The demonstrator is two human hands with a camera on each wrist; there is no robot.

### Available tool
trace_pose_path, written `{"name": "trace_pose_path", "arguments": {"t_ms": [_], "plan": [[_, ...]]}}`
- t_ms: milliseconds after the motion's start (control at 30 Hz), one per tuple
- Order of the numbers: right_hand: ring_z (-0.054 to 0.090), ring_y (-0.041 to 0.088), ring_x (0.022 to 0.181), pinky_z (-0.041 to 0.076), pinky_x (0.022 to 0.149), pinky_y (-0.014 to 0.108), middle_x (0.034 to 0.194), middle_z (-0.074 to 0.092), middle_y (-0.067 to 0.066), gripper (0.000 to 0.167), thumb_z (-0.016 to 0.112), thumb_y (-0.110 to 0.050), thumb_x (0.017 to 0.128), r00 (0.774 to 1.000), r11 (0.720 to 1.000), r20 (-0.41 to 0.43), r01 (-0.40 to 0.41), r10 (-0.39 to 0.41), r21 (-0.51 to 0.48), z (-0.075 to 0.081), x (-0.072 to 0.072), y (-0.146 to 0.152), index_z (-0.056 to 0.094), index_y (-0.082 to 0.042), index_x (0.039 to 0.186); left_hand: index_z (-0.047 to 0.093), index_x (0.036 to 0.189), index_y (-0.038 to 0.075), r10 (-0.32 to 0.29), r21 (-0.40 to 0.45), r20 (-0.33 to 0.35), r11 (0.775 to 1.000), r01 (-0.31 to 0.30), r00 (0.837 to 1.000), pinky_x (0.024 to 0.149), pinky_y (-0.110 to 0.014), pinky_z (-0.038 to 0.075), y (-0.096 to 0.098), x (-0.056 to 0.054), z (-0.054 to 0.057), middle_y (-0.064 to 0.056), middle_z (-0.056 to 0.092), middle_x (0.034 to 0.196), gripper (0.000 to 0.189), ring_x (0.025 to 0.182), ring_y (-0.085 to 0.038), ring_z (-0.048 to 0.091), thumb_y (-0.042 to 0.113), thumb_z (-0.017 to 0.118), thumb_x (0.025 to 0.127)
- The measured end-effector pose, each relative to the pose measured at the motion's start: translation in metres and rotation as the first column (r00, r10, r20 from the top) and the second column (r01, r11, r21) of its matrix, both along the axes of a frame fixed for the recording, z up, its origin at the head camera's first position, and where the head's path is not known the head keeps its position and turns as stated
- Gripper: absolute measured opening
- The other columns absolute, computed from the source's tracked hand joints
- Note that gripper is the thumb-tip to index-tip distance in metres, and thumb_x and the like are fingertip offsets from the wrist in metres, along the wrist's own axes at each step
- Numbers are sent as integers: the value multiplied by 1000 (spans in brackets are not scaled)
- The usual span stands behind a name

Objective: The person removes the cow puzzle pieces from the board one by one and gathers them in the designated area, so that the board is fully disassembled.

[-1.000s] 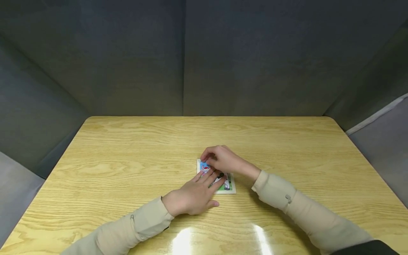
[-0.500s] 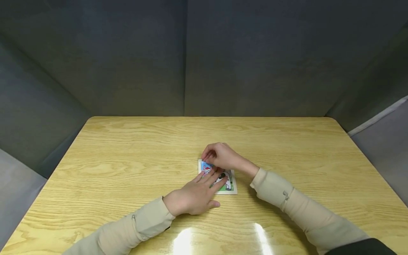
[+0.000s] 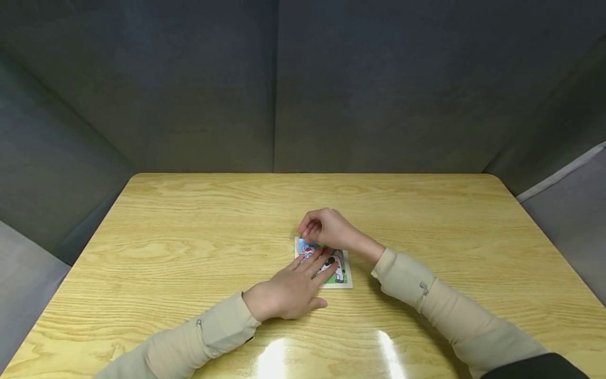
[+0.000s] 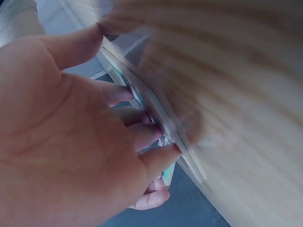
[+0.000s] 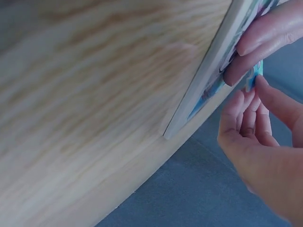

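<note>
Where dark, matte grey panels [image 3: 189,95] stand behind and beside it, I see a glossy, wood-grained counter [image 3: 189,226]. Near its middle lies a flat, pale-bordered cow picture [image 3: 339,272]; the person's left hand [image 3: 294,291] rests on it, fingers straight and spread, while the right hand [image 3: 333,231] pinches a small, thin blue-green piece [image 5: 256,73] just above.

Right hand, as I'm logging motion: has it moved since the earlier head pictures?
Yes, slightly: in the head view, the right hand sits higher in the picture, closer to the far edge of the table.
</note>
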State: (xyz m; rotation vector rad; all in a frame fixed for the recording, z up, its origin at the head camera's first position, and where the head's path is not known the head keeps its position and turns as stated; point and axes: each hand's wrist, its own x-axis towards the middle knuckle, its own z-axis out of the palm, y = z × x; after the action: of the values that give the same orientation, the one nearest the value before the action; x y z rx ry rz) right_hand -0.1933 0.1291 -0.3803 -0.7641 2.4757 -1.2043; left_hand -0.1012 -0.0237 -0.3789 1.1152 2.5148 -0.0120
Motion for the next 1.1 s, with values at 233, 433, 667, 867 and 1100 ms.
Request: {"name": "trace_pose_path", "arguments": {"t_ms": [233,433,667,867,1100], "plan": [[68,19,79,56,74,25,90,70,11,12,69,7,86,998,998,33,-44,46,-34,0,-3,3,68,4,98,10,159,14,3,-1,-3,1000,-3,1000,119,-43,8,0,0,0,-10,-5,164,73,149,-24,-5,46,42,102],[65,17,77,55,71,26,87,70,8,12,68,7,87,996,998,69,-57,57,-9,-3,-2,5,71,0,97,10,159,14,8,-4,3,1000,-8,1000,119,-43,8,1,0,-1,-9,-5,164,72,149,-23,-4,46,41,103],[63,16,74,54,69,28,84,69,5,12,68,5,88,996,999,83,-40,41,-10,-1,-1,7,72,-3,96,9,159,15,1,-22,-18,1000,-1,1000,119,-42,7,3,-1,-2,-9,-5,164,72,149,-23,-6,48,40,103],[66,21,76,55,72,30,86,70,8,13,72,3,86,996,999,75,-37,39,-37,5,-3,16,72,-1,98,9,159,15,2,-5,-12,1000,-2,1000,119,-43,10,3,-2,-2,-9,-3,164,72,149,-22,-4,47,40,103],[62,18,74,53,70,30,85,69,7,13,73,3,85,998,1000,67,5,-4,-26,12,-7,34,72,-2,97,8,159,16,10,20,6,1000,-10,1000,119,-44,11,2,-3,-2,-8,-6,164,72,149,-22,-3,46,41,103]]}}
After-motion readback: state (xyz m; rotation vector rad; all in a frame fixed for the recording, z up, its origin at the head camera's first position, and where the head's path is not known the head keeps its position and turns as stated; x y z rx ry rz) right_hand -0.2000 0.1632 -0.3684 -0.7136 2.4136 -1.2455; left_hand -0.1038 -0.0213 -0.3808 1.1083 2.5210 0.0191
